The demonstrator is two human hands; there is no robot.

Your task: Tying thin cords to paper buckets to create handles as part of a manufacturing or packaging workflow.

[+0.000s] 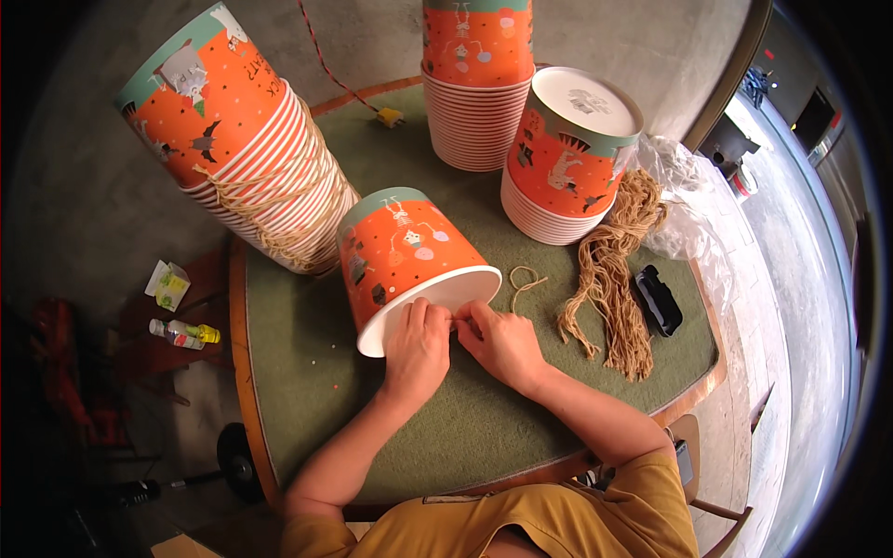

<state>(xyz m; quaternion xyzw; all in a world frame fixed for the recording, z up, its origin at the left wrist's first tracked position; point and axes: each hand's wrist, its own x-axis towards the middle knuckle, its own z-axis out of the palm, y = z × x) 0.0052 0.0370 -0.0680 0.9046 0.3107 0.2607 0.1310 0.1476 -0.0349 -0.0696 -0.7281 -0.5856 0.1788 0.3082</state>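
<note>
An orange paper bucket (pixel 409 246) with a green band and cartoon figures lies tilted on the green tabletop, its white-rimmed mouth facing me. My left hand (pixel 418 349) is at this mouth, fingers curled together just in front of the opening. Close beside it, my right hand (pixel 502 344) pinches with thumb and fingertips at the lower right of the rim. The fingertips of both hands nearly meet, and whatever is between them is too small or hidden to make out. A short curl of twine (pixel 527 284) lies right of the bucket.
Nested bucket stacks stand at the left (pixel 270 177), back (pixel 479 121) and right (pixel 567 167); twine wraps the leaning left one. A twine bundle (pixel 619 270), black case (pixel 658 300) and clear plastic (pixel 693 223) lie at right. A yellow plug (pixel 390 117) rests behind; a bottle (pixel 184 333) is at left.
</note>
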